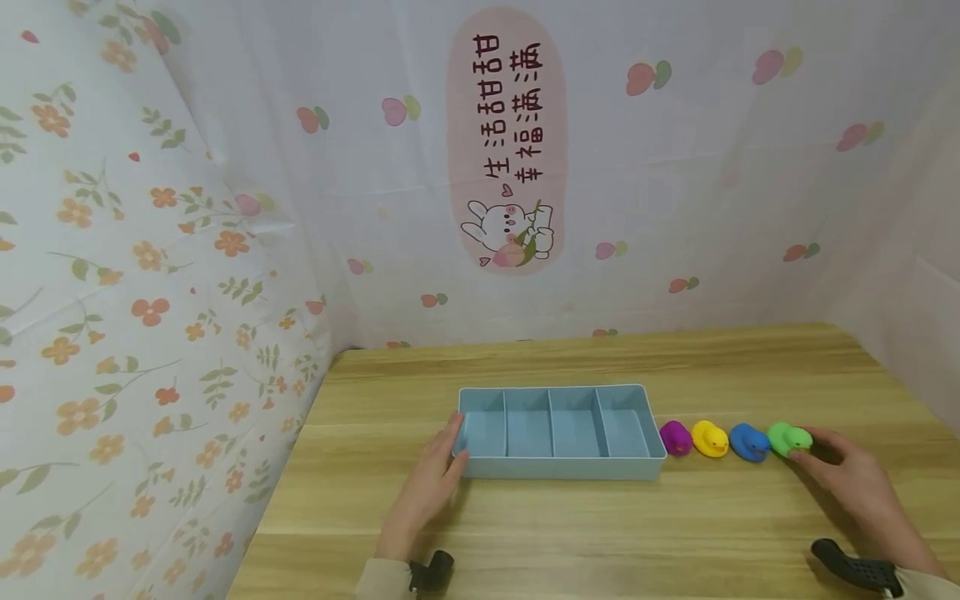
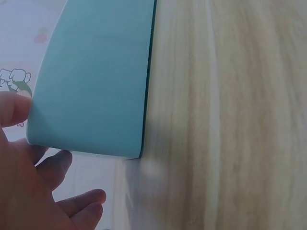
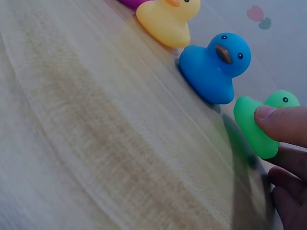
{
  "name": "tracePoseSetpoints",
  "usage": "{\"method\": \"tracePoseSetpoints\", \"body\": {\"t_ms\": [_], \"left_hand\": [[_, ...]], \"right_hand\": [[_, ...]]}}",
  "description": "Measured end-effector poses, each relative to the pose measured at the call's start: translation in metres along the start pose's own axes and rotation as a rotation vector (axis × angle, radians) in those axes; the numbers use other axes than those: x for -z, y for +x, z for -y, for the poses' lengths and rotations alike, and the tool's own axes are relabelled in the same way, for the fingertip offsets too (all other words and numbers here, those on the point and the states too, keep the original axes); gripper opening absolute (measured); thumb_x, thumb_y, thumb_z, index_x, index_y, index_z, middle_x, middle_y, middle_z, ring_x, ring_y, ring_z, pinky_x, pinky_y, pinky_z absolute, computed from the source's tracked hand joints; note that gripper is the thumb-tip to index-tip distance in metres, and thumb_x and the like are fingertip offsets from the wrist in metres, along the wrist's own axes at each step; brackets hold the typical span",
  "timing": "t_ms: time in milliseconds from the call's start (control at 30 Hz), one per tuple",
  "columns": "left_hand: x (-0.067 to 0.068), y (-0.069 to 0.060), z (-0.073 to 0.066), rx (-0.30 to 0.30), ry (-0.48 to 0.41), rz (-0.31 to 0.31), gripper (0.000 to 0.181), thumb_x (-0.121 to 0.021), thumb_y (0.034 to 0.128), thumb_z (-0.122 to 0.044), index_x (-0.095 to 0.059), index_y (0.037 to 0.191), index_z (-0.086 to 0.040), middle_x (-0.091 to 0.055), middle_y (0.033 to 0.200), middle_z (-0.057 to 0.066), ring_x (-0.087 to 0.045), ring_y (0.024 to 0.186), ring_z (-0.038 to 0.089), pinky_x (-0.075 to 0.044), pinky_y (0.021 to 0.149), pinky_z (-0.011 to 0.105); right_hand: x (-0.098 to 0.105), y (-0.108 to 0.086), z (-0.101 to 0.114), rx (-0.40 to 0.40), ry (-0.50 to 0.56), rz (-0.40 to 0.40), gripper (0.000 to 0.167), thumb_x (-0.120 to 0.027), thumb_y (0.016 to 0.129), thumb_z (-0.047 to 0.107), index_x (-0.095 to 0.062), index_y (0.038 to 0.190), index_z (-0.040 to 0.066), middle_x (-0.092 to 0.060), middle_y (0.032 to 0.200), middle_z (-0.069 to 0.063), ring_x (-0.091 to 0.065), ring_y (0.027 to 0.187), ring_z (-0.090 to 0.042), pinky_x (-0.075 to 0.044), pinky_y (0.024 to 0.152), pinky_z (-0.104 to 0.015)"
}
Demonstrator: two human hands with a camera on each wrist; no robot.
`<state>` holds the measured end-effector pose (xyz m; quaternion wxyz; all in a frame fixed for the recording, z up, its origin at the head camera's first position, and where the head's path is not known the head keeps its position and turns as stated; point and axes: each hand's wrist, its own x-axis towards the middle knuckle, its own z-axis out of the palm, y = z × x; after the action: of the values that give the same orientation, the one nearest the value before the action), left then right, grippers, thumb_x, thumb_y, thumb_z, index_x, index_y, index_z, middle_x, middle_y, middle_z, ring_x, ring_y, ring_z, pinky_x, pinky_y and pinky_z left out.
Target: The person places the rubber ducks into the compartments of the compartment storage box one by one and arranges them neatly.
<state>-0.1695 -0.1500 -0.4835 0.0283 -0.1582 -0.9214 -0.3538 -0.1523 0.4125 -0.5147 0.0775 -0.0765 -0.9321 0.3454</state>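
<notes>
A light blue tray (image 1: 562, 469) with several compartments in a row stands on the table. My left hand (image 1: 429, 483) holds its left end; in the left wrist view the thumb (image 2: 14, 109) is on the rim and fingers (image 2: 56, 167) reach round the end wall. On the right, my right hand (image 1: 851, 479) pinches a green rubber duck (image 1: 790, 438) between thumb and fingers. The thumb lies across the duck's side in the right wrist view. Beside it sits a blue rubber duck (image 1: 750, 442), then a yellow duck (image 1: 709, 439) and a purple duck (image 1: 677, 437) close to the tray's right end.
Wood-grain table boards (image 1: 570, 533) run under everything. A patterned cloth (image 1: 360, 200) hangs behind the table, and a flowered one (image 1: 150, 333) hangs along the left. Black straps (image 1: 855, 567) sit on both wrists.
</notes>
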Motion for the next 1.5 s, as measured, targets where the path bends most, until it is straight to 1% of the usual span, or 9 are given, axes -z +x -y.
{"method": "tracePoseSetpoints", "body": {"t_ms": [33, 67, 167, 233, 267, 333, 433, 1000, 1500], "left_hand": [[0.000, 0.000, 0.000, 0.000, -0.004, 0.000, 0.056, -0.044, 0.1007, -0.024, -0.026, 0.151, -0.006, -0.029, 0.155, 0.014, -0.031, 0.139, 0.043, -0.026, 0.113, 0.057], [-0.001, 0.000, 0.000, 0.000, -0.010, 0.001, 0.056, -0.044, 0.1006, -0.023, -0.026, 0.151, -0.006, -0.029, 0.155, 0.014, -0.030, 0.139, 0.043, -0.026, 0.113, 0.056], [-0.002, -0.001, 0.000, 0.008, -0.014, 0.006, 0.056, -0.044, 0.1007, -0.023, -0.026, 0.151, -0.006, -0.028, 0.155, 0.014, -0.030, 0.139, 0.042, -0.026, 0.114, 0.056], [-0.002, -0.001, 0.001, 0.006, -0.014, 0.004, 0.056, -0.044, 0.1009, -0.022, -0.026, 0.151, -0.005, -0.028, 0.155, 0.015, -0.030, 0.139, 0.042, -0.027, 0.113, 0.056], [-0.003, -0.001, 0.001, 0.007, -0.017, 0.004, 0.056, -0.044, 0.1009, -0.022, -0.025, 0.151, -0.005, -0.028, 0.155, 0.015, -0.030, 0.139, 0.041, -0.027, 0.113, 0.056], [-0.003, -0.001, 0.000, 0.005, -0.025, 0.005, 0.056, -0.043, 0.1011, -0.022, -0.024, 0.151, -0.005, -0.027, 0.156, 0.015, -0.030, 0.140, 0.040, -0.026, 0.114, 0.055], [-0.003, -0.001, 0.000, 0.005, -0.046, 0.007, 0.056, -0.043, 0.1014, -0.022, -0.023, 0.152, -0.005, -0.026, 0.156, 0.015, -0.029, 0.141, 0.038, -0.026, 0.114, 0.054], [-0.007, 0.001, 0.000, 0.033, -0.138, 0.012, 0.057, -0.043, 0.1012, -0.017, -0.021, 0.153, -0.009, -0.024, 0.157, 0.015, -0.026, 0.142, 0.035, -0.025, 0.114, 0.053], [-0.005, 0.001, 0.001, 0.065, -0.161, 0.013, 0.056, -0.042, 0.1016, -0.019, -0.021, 0.153, -0.012, -0.024, 0.157, 0.014, -0.026, 0.142, 0.036, -0.024, 0.115, 0.054]], "right_hand": [[0.000, 0.000, 0.000, 0.003, -0.007, -0.008, 0.064, -0.060, 0.093, 0.034, -0.042, 0.134, -0.013, -0.043, 0.129, -0.042, -0.054, 0.102, -0.033, -0.041, 0.086, -0.059], [0.001, 0.000, 0.000, 0.007, -0.007, -0.015, 0.064, -0.060, 0.093, 0.033, -0.043, 0.133, -0.013, -0.044, 0.128, -0.043, -0.055, 0.102, -0.032, -0.044, 0.086, -0.051], [0.002, -0.001, 0.001, 0.028, -0.027, -0.044, 0.061, -0.064, 0.090, 0.032, -0.047, 0.129, -0.013, -0.049, 0.122, -0.041, -0.046, 0.085, 0.014, -0.043, 0.071, -0.021], [0.002, -0.002, 0.002, 0.027, -0.028, -0.046, 0.061, -0.064, 0.090, 0.032, -0.048, 0.128, -0.012, -0.051, 0.121, -0.041, -0.039, 0.082, 0.021, -0.038, 0.064, -0.017], [0.004, -0.002, 0.004, 0.013, -0.011, -0.029, 0.063, -0.063, 0.091, 0.033, -0.046, 0.130, -0.013, -0.049, 0.123, -0.043, -0.049, 0.085, 0.013, -0.044, 0.070, -0.023], [0.007, -0.004, 0.008, -0.029, 0.015, 0.013, 0.068, -0.058, 0.094, 0.037, -0.039, 0.136, -0.013, -0.042, 0.129, -0.045, -0.062, 0.100, -0.019, -0.049, 0.083, -0.044], [0.013, -0.005, 0.014, -0.067, 0.042, 0.037, 0.072, -0.053, 0.096, 0.040, -0.031, 0.140, -0.013, -0.033, 0.133, -0.047, -0.037, 0.113, -0.064, -0.034, 0.086, -0.072], [0.019, 0.001, 0.039, -0.094, 0.107, 0.049, 0.079, -0.053, 0.094, 0.045, -0.027, 0.143, -0.010, -0.014, 0.148, -0.040, -0.018, 0.130, -0.063, -0.028, 0.091, -0.077], [0.012, 0.008, 0.072, -0.023, 0.082, 0.018, 0.073, -0.057, 0.093, 0.042, -0.036, 0.139, -0.010, -0.029, 0.143, -0.039, -0.027, 0.128, -0.061, -0.031, 0.092, -0.072]]}}
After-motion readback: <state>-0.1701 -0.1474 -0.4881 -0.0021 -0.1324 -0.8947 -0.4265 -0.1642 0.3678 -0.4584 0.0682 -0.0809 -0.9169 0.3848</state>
